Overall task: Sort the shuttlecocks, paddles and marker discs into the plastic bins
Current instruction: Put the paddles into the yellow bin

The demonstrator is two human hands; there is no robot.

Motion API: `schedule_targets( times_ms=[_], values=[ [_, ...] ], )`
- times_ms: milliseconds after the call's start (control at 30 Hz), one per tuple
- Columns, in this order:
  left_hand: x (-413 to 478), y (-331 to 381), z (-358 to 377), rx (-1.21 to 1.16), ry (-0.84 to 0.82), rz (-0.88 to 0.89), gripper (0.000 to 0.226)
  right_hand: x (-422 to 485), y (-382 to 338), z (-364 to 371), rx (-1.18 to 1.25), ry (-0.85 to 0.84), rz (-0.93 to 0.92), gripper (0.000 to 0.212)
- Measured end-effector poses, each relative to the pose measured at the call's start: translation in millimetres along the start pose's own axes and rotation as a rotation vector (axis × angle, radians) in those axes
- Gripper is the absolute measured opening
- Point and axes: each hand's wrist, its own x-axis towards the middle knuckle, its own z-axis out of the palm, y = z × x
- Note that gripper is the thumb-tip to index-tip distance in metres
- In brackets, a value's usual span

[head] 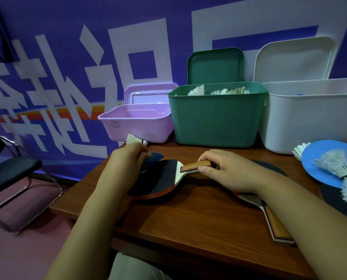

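One black-rubbered wooden table-tennis paddle lies flat mid-way across the brown wooden worktop. Its long axis runs crosswise, with the handle pointing between 2 and 3 o'clock. The right hand, palm down with fingers curled, pinches that handle. At the blade's 11 o'clock, the left hand grips a blue plastic marker disc.

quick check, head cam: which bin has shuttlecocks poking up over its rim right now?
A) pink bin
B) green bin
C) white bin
B: white feathers of several shuttlecocks show just above the rim of the green bin, which stands in the middle of the row of bins.
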Motion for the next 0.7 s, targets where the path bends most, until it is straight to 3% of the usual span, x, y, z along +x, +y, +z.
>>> schedule_targets(
  times_ms=[167,367,700],
  values=[
    [-0.1,-5.5,-5.5,-0.025,-0.118,0.145,0.025,-3.2,-4.9,-3.3,0.168,0.111,0.011,0.012],
    [19.8,-8.0,-12.3,-0.006,0.184,0.156,0.016,-8.4,-5.3,-12.6,0.362,0.330,-0.013,0.015],
    [85.2,3.8,-44.8,-0.200,0.378,0.069,0.014,-3.7,-6.8,-11.8,0.323,0.511,-0.025,0.013]
  ],
)
